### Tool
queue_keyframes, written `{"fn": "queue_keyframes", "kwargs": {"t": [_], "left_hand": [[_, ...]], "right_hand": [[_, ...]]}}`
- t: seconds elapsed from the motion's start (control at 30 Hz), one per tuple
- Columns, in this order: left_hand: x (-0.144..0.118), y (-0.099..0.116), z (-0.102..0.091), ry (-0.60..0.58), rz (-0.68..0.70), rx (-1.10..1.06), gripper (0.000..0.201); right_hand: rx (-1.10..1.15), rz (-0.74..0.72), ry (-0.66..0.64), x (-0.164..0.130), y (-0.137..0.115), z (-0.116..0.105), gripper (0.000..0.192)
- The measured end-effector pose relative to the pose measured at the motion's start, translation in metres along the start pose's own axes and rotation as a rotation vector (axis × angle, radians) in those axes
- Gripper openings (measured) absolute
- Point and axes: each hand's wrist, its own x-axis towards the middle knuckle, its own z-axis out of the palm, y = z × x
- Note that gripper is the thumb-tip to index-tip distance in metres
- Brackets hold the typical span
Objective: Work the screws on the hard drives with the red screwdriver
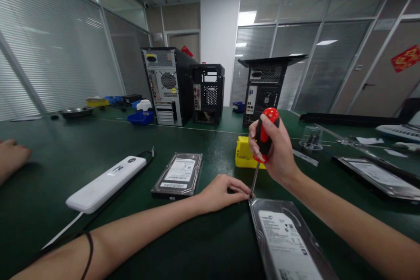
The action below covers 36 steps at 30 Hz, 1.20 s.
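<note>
A red and black screwdriver [266, 133] is gripped by its handle in my right hand [278, 153]. Its metal shaft slants down to the far left corner of a hard drive [288, 236]. This drive lies label up at the front of the table. My left hand [226, 190] reaches to that same corner, thumb and fingers pinched together beside the screwdriver's tip. Whatever sits between those fingertips is too small to make out. To the left, a second hard drive [180, 173] lies just beyond my left forearm.
A white power strip [108, 183] lies at left and a yellow box [243, 153] behind the screwdriver. Computer cases [169, 87] stand at the back, with a blue tray [141, 117] nearby. Another hard drive [377, 175] is at right. Another person's hand [13, 157] rests far left.
</note>
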Motion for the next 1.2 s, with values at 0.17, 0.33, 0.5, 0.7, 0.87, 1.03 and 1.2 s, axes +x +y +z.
{"fn": "queue_keyframes", "kwargs": {"t": [0.17,0.33,0.5,0.7,0.87,1.03,1.2], "left_hand": [[-0.0002,0.0028,0.0008,0.013,-0.002,0.008,0.025],[0.0008,0.0037,0.0009,0.010,0.001,0.017,0.026],[0.0015,0.0014,0.0008,-0.007,-0.017,0.026,0.026],[0.0017,0.0019,0.0000,-0.016,-0.020,0.018,0.025],[0.0015,0.0032,-0.0002,-0.022,-0.016,0.005,0.025],[0.0019,0.0013,0.0004,-0.016,-0.029,0.005,0.027],[0.0022,0.0018,0.0011,-0.017,-0.041,0.000,0.028]], "right_hand": [[0.034,0.027,-0.015,0.0000,0.0006,-0.0025,0.033],[-0.001,0.014,-0.020,-0.0015,-0.0021,-0.0018,0.025],[-0.027,0.035,-0.032,-0.0006,-0.0033,-0.0036,0.024],[-0.042,0.078,-0.067,-0.0009,-0.0022,-0.0040,0.030],[-0.041,0.084,-0.070,-0.0036,-0.0008,-0.0008,0.028],[-0.017,0.093,-0.087,-0.0038,-0.0044,-0.0020,0.022],[0.017,0.047,-0.071,-0.0014,-0.0048,-0.0013,0.027]]}}
